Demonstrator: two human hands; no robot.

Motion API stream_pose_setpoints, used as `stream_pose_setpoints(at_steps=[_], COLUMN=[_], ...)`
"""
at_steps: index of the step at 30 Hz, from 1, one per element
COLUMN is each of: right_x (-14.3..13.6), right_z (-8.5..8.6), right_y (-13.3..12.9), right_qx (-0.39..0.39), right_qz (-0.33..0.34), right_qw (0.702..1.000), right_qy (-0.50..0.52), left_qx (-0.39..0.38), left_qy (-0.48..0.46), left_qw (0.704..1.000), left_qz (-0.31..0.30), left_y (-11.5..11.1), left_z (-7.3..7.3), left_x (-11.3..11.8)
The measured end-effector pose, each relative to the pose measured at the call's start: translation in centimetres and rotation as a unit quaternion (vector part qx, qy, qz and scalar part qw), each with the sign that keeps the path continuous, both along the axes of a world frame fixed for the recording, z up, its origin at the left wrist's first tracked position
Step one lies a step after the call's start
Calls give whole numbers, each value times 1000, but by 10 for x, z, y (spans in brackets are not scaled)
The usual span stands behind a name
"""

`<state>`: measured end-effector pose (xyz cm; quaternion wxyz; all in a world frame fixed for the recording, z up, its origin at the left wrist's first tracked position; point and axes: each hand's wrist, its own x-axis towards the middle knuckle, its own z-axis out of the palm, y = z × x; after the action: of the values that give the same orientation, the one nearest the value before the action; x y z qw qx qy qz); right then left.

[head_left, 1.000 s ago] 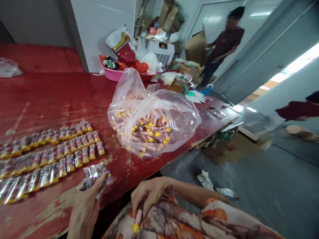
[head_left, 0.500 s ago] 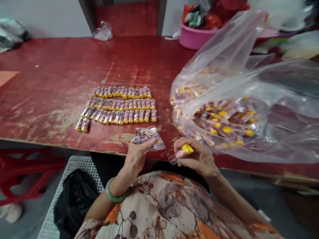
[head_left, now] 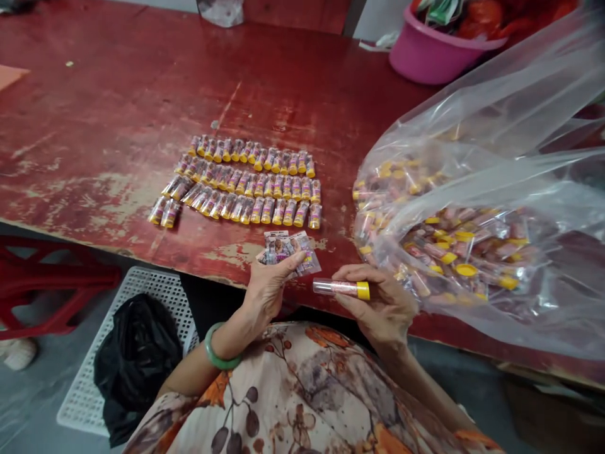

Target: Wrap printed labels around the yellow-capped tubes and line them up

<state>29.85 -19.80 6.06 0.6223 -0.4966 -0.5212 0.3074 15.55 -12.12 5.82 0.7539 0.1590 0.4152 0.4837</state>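
My left hand point(head_left: 269, 284) is closed on several small printed plastic packets point(head_left: 288, 247), fanned out above the table's front edge. Between the thumb and fingers of my right hand point(head_left: 378, 302) is a clear tube with a yellow cap point(head_left: 343, 288), lying nearly level with its clear end pointing left. Past my hands, rows of yellow-capped tubes point(head_left: 255, 183) lie side by side on the red table point(head_left: 118, 113), with a pair of them apart at the front left. To the right, a big clear plastic bag point(head_left: 425, 132) gapes open, heaped with loose yellow-capped tubes point(head_left: 454, 252).
A pink basin point(head_left: 439, 53) filled with bags stands at the back right. A crumpled clear bag point(head_left: 222, 9) lies at the back. Below the table's left front are a red stool point(head_left: 57, 290) and a black bag point(head_left: 137, 366) on a white perforated surface point(head_left: 75, 403).
The tube in my right hand has turned from slanted to nearly level. My view has shifted down and left, so the table things sit differently in the picture. Both hands keep their hold.
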Motion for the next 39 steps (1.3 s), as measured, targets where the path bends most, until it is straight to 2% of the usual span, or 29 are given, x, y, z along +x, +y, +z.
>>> stream_pose_setpoints(at_steps=[6,11,14,18,20,23,26,29,34,39], right_x=[1,4,1,-2,-1,4,8,9,6,1], right_z=[8,2,-1,-2,-1,3,5,2,-8,-14], right_y=[-2,-2,0,-2,-5,-8,-5,-1,-1,-8], right_qx=[35,82,129,163,163,157,166,167,216,181], right_qz=[-22,-73,-129,-196,-191,-148,-134,-149,-200,-195], right_qw=[998,989,966,919,917,937,943,928,873,887], right_qy=[-51,-101,-180,-301,-310,-275,-257,-297,-390,-377], left_qx=[-29,-69,-69,-58,-66,-81,-82,-80,-71,-52], left_qy=[-15,-41,-57,-54,-51,-48,-51,-58,-53,-52], left_qw=[999,997,996,996,996,995,995,995,996,997], left_qz=[3,7,13,35,40,35,23,12,-7,-31], left_y=[-2,-3,-4,-1,1,4,3,1,-3,-6], left_z=[4,7,7,6,7,7,6,5,3,2], left_x=[14,24,26,29,29,31,32,32,30,28])
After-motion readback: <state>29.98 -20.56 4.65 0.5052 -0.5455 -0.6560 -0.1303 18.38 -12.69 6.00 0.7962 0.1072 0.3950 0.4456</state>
